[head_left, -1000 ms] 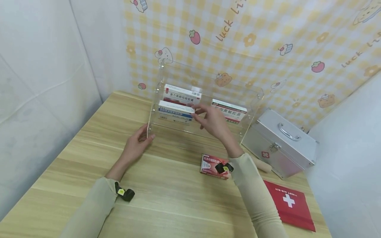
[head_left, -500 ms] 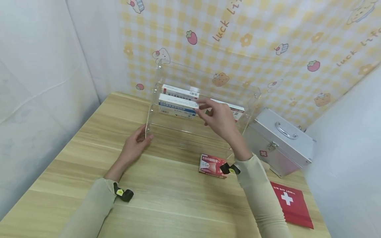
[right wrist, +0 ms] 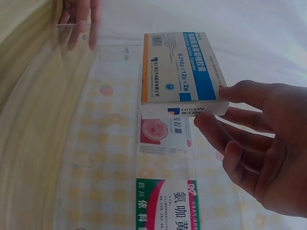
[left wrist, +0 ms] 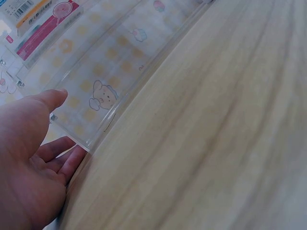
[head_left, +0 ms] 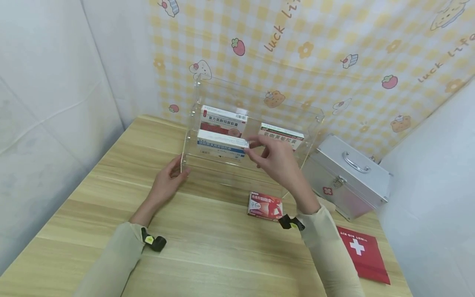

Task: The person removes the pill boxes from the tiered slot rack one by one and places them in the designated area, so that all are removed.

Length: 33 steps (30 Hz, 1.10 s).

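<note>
My right hand point(head_left: 276, 159) pinches the right end of a white medicine box point(head_left: 222, 146) with a blue band, thumb on one face and fingers on the other. In the right wrist view the medicine box point(right wrist: 182, 72) is held in front of a clear acrylic rack point(right wrist: 96, 124). Behind it, a white-and-red capsule box point(head_left: 224, 122) stands on the rack, partly covered. Further right stands a green-and-white capsule box point(head_left: 282, 135), partly behind my right hand. My left hand point(head_left: 167, 179) holds the rack's left side panel near its foot, thumb in front and fingers behind the edge.
A red ibuprofen box point(head_left: 265, 205) lies on the wooden table point(head_left: 200, 247) before the rack. To the right stand a silver first-aid case point(head_left: 349, 177) and a red first-aid pouch point(head_left: 365, 255). A patterned curtain point(head_left: 297, 62) hangs close behind.
The blue-banded box rose with my right hand, then came back down and shifted slightly right, so the box behind shows more again. My left hand stays at the rack's side.
</note>
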{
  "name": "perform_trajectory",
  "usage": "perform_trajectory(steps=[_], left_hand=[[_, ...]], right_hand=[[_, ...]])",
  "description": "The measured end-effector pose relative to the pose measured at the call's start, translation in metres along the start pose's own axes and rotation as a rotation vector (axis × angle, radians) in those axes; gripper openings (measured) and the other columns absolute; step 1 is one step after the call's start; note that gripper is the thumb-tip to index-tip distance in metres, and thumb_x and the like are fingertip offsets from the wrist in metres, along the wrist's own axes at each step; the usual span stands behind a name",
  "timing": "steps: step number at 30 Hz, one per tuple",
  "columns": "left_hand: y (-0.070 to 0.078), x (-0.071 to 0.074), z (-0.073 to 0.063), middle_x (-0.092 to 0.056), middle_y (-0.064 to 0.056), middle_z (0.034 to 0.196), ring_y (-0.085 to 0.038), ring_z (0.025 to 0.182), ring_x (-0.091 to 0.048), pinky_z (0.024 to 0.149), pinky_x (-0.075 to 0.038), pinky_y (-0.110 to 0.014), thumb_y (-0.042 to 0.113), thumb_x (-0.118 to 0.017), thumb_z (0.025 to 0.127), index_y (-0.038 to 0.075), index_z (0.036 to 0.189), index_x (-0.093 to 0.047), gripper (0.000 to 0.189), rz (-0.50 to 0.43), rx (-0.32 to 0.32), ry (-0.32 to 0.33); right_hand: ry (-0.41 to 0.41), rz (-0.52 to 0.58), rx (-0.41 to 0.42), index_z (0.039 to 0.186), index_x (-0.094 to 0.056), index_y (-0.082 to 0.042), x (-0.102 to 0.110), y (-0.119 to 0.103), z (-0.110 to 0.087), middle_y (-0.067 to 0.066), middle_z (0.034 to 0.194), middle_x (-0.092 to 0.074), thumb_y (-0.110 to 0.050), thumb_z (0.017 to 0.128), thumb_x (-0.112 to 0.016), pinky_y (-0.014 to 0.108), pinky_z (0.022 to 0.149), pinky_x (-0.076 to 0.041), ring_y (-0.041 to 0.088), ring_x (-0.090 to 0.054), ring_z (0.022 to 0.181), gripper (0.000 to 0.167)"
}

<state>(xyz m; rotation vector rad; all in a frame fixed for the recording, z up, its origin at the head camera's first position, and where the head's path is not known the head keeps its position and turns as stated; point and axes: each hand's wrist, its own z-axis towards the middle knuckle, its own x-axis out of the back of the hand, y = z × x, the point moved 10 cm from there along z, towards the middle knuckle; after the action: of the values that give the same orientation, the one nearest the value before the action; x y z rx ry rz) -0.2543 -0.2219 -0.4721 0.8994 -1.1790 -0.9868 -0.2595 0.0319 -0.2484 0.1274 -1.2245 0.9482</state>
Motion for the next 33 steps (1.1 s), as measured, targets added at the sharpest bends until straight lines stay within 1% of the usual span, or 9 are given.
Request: perform_trajectory(steps=[3,7,11,14,17,20,24,28,33], left_hand=[[0.0,-0.001,0.0,-0.047,-0.019,0.144,-0.036,0.117,-0.057,0.092,-0.053,-0.047,0.038,-0.059,0.099,0.023,0.153,-0.033,0.062,-0.002,-0.007,-0.001],[-0.001,-0.001,0.0,-0.048,-0.017,0.144,-0.033,0.119,-0.056,0.094,-0.052,-0.046,0.04,-0.059,0.098,0.025,0.153,-0.033,0.063,0.005,-0.008,0.002],[-0.002,-0.001,-0.001,-0.048,-0.016,0.144,-0.032,0.119,-0.056,0.095,-0.051,-0.046,0.037,-0.059,0.099,0.025,0.153,-0.033,0.062,0.009,0.012,0.002],[-0.003,-0.001,0.0,-0.048,-0.016,0.144,-0.032,0.118,-0.057,0.094,-0.051,-0.046,0.035,-0.06,0.099,0.025,0.153,-0.033,0.061,-0.001,0.035,0.006],[-0.003,-0.001,0.0,-0.048,-0.016,0.144,-0.033,0.118,-0.057,0.095,-0.051,-0.047,0.033,-0.06,0.099,0.025,0.153,-0.033,0.061,-0.003,0.042,0.006],[-0.004,0.0,0.0,-0.048,-0.016,0.144,-0.033,0.117,-0.057,0.097,-0.05,-0.047,0.035,-0.061,0.098,0.026,0.153,-0.034,0.062,0.001,0.046,0.01],[-0.004,0.0,0.0,-0.048,-0.015,0.144,-0.032,0.117,-0.057,0.098,-0.049,-0.047,0.039,-0.061,0.097,0.026,0.153,-0.035,0.063,0.004,0.046,0.011],[-0.002,0.0,-0.001,-0.048,-0.015,0.144,-0.032,0.119,-0.056,0.099,-0.048,-0.047,0.042,-0.06,0.097,0.026,0.152,-0.035,0.064,0.009,0.045,0.008],[0.002,0.0,-0.001,-0.048,-0.018,0.143,-0.034,0.12,-0.055,0.099,-0.048,-0.048,0.042,-0.06,0.097,0.024,0.153,-0.035,0.064,0.016,0.031,0.01]], right_hand=[[-0.032,0.017,0.004,0.121,-0.068,-0.02,-0.008,0.0,-0.008,-0.006,0.096,-0.072,-0.031,0.095,-0.067,0.027,0.036,-0.042,-0.002,-0.054,0.046,0.028],[-0.083,0.055,-0.009,0.122,-0.067,-0.021,-0.024,0.003,-0.019,-0.005,0.098,-0.072,-0.028,0.094,-0.068,0.026,0.037,-0.044,0.002,-0.055,0.046,0.028],[-0.109,0.078,-0.032,0.121,-0.067,-0.021,-0.041,0.009,-0.028,-0.003,0.099,-0.073,-0.026,0.093,-0.071,0.025,0.036,-0.044,0.004,-0.056,0.046,0.029],[-0.119,0.076,-0.035,0.119,-0.069,-0.021,-0.051,0.012,-0.034,-0.003,0.097,-0.073,-0.026,0.092,-0.072,0.024,0.037,-0.045,0.003,-0.055,0.046,0.027],[-0.131,0.087,-0.043,0.116,-0.07,-0.02,-0.061,0.015,-0.041,-0.004,0.096,-0.073,-0.025,0.091,-0.072,0.023,0.038,-0.046,0.002,-0.053,0.045,0.026],[-0.148,0.117,-0.067,0.115,-0.07,-0.02,-0.071,0.019,-0.05,-0.006,0.096,-0.073,-0.025,0.091,-0.072,0.023,0.039,-0.046,0.003,-0.053,0.045,0.024],[-0.192,0.149,-0.113,0.116,-0.07,-0.021,-0.086,0.025,-0.062,-0.006,0.097,-0.073,-0.026,0.092,-0.071,0.025,0.038,-0.045,0.005,-0.055,0.045,0.024],[-0.218,0.135,-0.147,0.117,-0.07,-0.024,-0.095,0.03,-0.071,-0.009,0.097,-0.072,-0.029,0.092,-0.071,0.025,0.036,-0.042,0.005,-0.055,0.045,0.025],[-0.21,0.127,-0.151,0.115,-0.07,-0.026,-0.098,0.033,-0.074,-0.01,0.095,-0.072,-0.03,0.092,-0.071,0.025,0.035,-0.04,0.002,-0.051,0.044,0.024]])
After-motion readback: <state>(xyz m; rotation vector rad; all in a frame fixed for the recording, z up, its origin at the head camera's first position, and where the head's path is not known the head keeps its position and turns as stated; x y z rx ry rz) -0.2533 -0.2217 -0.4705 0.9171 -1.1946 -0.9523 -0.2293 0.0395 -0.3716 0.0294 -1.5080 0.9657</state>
